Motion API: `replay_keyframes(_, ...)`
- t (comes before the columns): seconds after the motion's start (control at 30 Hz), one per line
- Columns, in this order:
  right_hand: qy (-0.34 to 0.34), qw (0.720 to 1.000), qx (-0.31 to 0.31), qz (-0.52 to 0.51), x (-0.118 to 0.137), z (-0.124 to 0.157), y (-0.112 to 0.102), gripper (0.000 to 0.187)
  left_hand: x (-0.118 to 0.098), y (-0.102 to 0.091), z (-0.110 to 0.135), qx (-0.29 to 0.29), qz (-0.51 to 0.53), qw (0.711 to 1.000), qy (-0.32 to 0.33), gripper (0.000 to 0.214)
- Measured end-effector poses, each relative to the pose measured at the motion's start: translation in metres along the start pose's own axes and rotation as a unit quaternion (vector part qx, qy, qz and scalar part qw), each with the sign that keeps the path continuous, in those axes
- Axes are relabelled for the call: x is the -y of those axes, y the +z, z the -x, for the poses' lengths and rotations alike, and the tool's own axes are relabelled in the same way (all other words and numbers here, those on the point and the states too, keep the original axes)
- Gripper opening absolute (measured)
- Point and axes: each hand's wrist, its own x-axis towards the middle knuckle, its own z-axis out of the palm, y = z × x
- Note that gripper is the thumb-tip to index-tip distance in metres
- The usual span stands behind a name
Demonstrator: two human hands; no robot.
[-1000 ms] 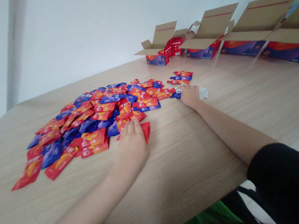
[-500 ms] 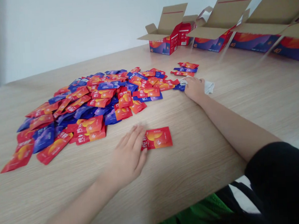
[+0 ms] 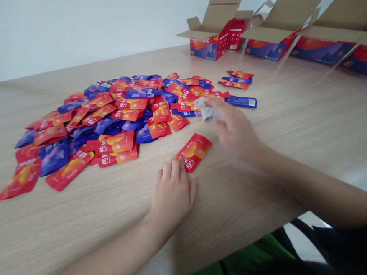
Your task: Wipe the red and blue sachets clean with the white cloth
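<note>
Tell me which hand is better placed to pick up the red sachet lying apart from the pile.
Left, probably. The bare left hand is empty, with its fingertips right at the lower edge of the red foil sachet. The right hand is higher up and pinching a crumpled white cloth.

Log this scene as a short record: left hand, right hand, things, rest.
left hand: flat on the table, fingertips touching a red sachet
right hand: raised, pinching a crumpled white cloth
things: heap of red and blue sachets beside both hands; separate blue sachet
rest: open cardboard cartons on the far side of the wood-grain table
</note>
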Motion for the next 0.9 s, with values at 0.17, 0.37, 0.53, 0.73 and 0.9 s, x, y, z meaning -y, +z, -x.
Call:
replay_keyframes(0.17, -0.129, 0.974, 0.180, 0.056, 0.056, 0.042, 0.034, 0.047, -0.001, 0.009, 0.017, -0.016, 0.009, 0.999, 0.032, 0.053)
replay_keyframes(0.37, -0.059, 0.978, 0.182, 0.076, 0.039, 0.029, 0.041, 0.050, -0.005, 0.013, 0.029, -0.023, 0.020, 0.999, 0.042, 0.059)
replay_keyframes(0.53, -0.135, 0.970, 0.202, 0.028, 0.053, 0.041, 0.040, 0.045, -0.002, 0.009, 0.026, -0.017, 0.008, 0.999, 0.048, 0.055)
replay_keyframes(0.73, -0.076, 0.979, 0.185, 0.039, 0.030, 0.028, 0.034, 0.048, -0.001, 0.008, 0.026, -0.032, -0.026, 0.997, 0.072, 0.054)
replay_keyframes(0.9, -0.131, 0.969, 0.207, 0.033, 0.035, 0.034, 0.035, 0.047, -0.002, 0.010, 0.027, -0.058, -0.020, 0.996, 0.060, 0.053)
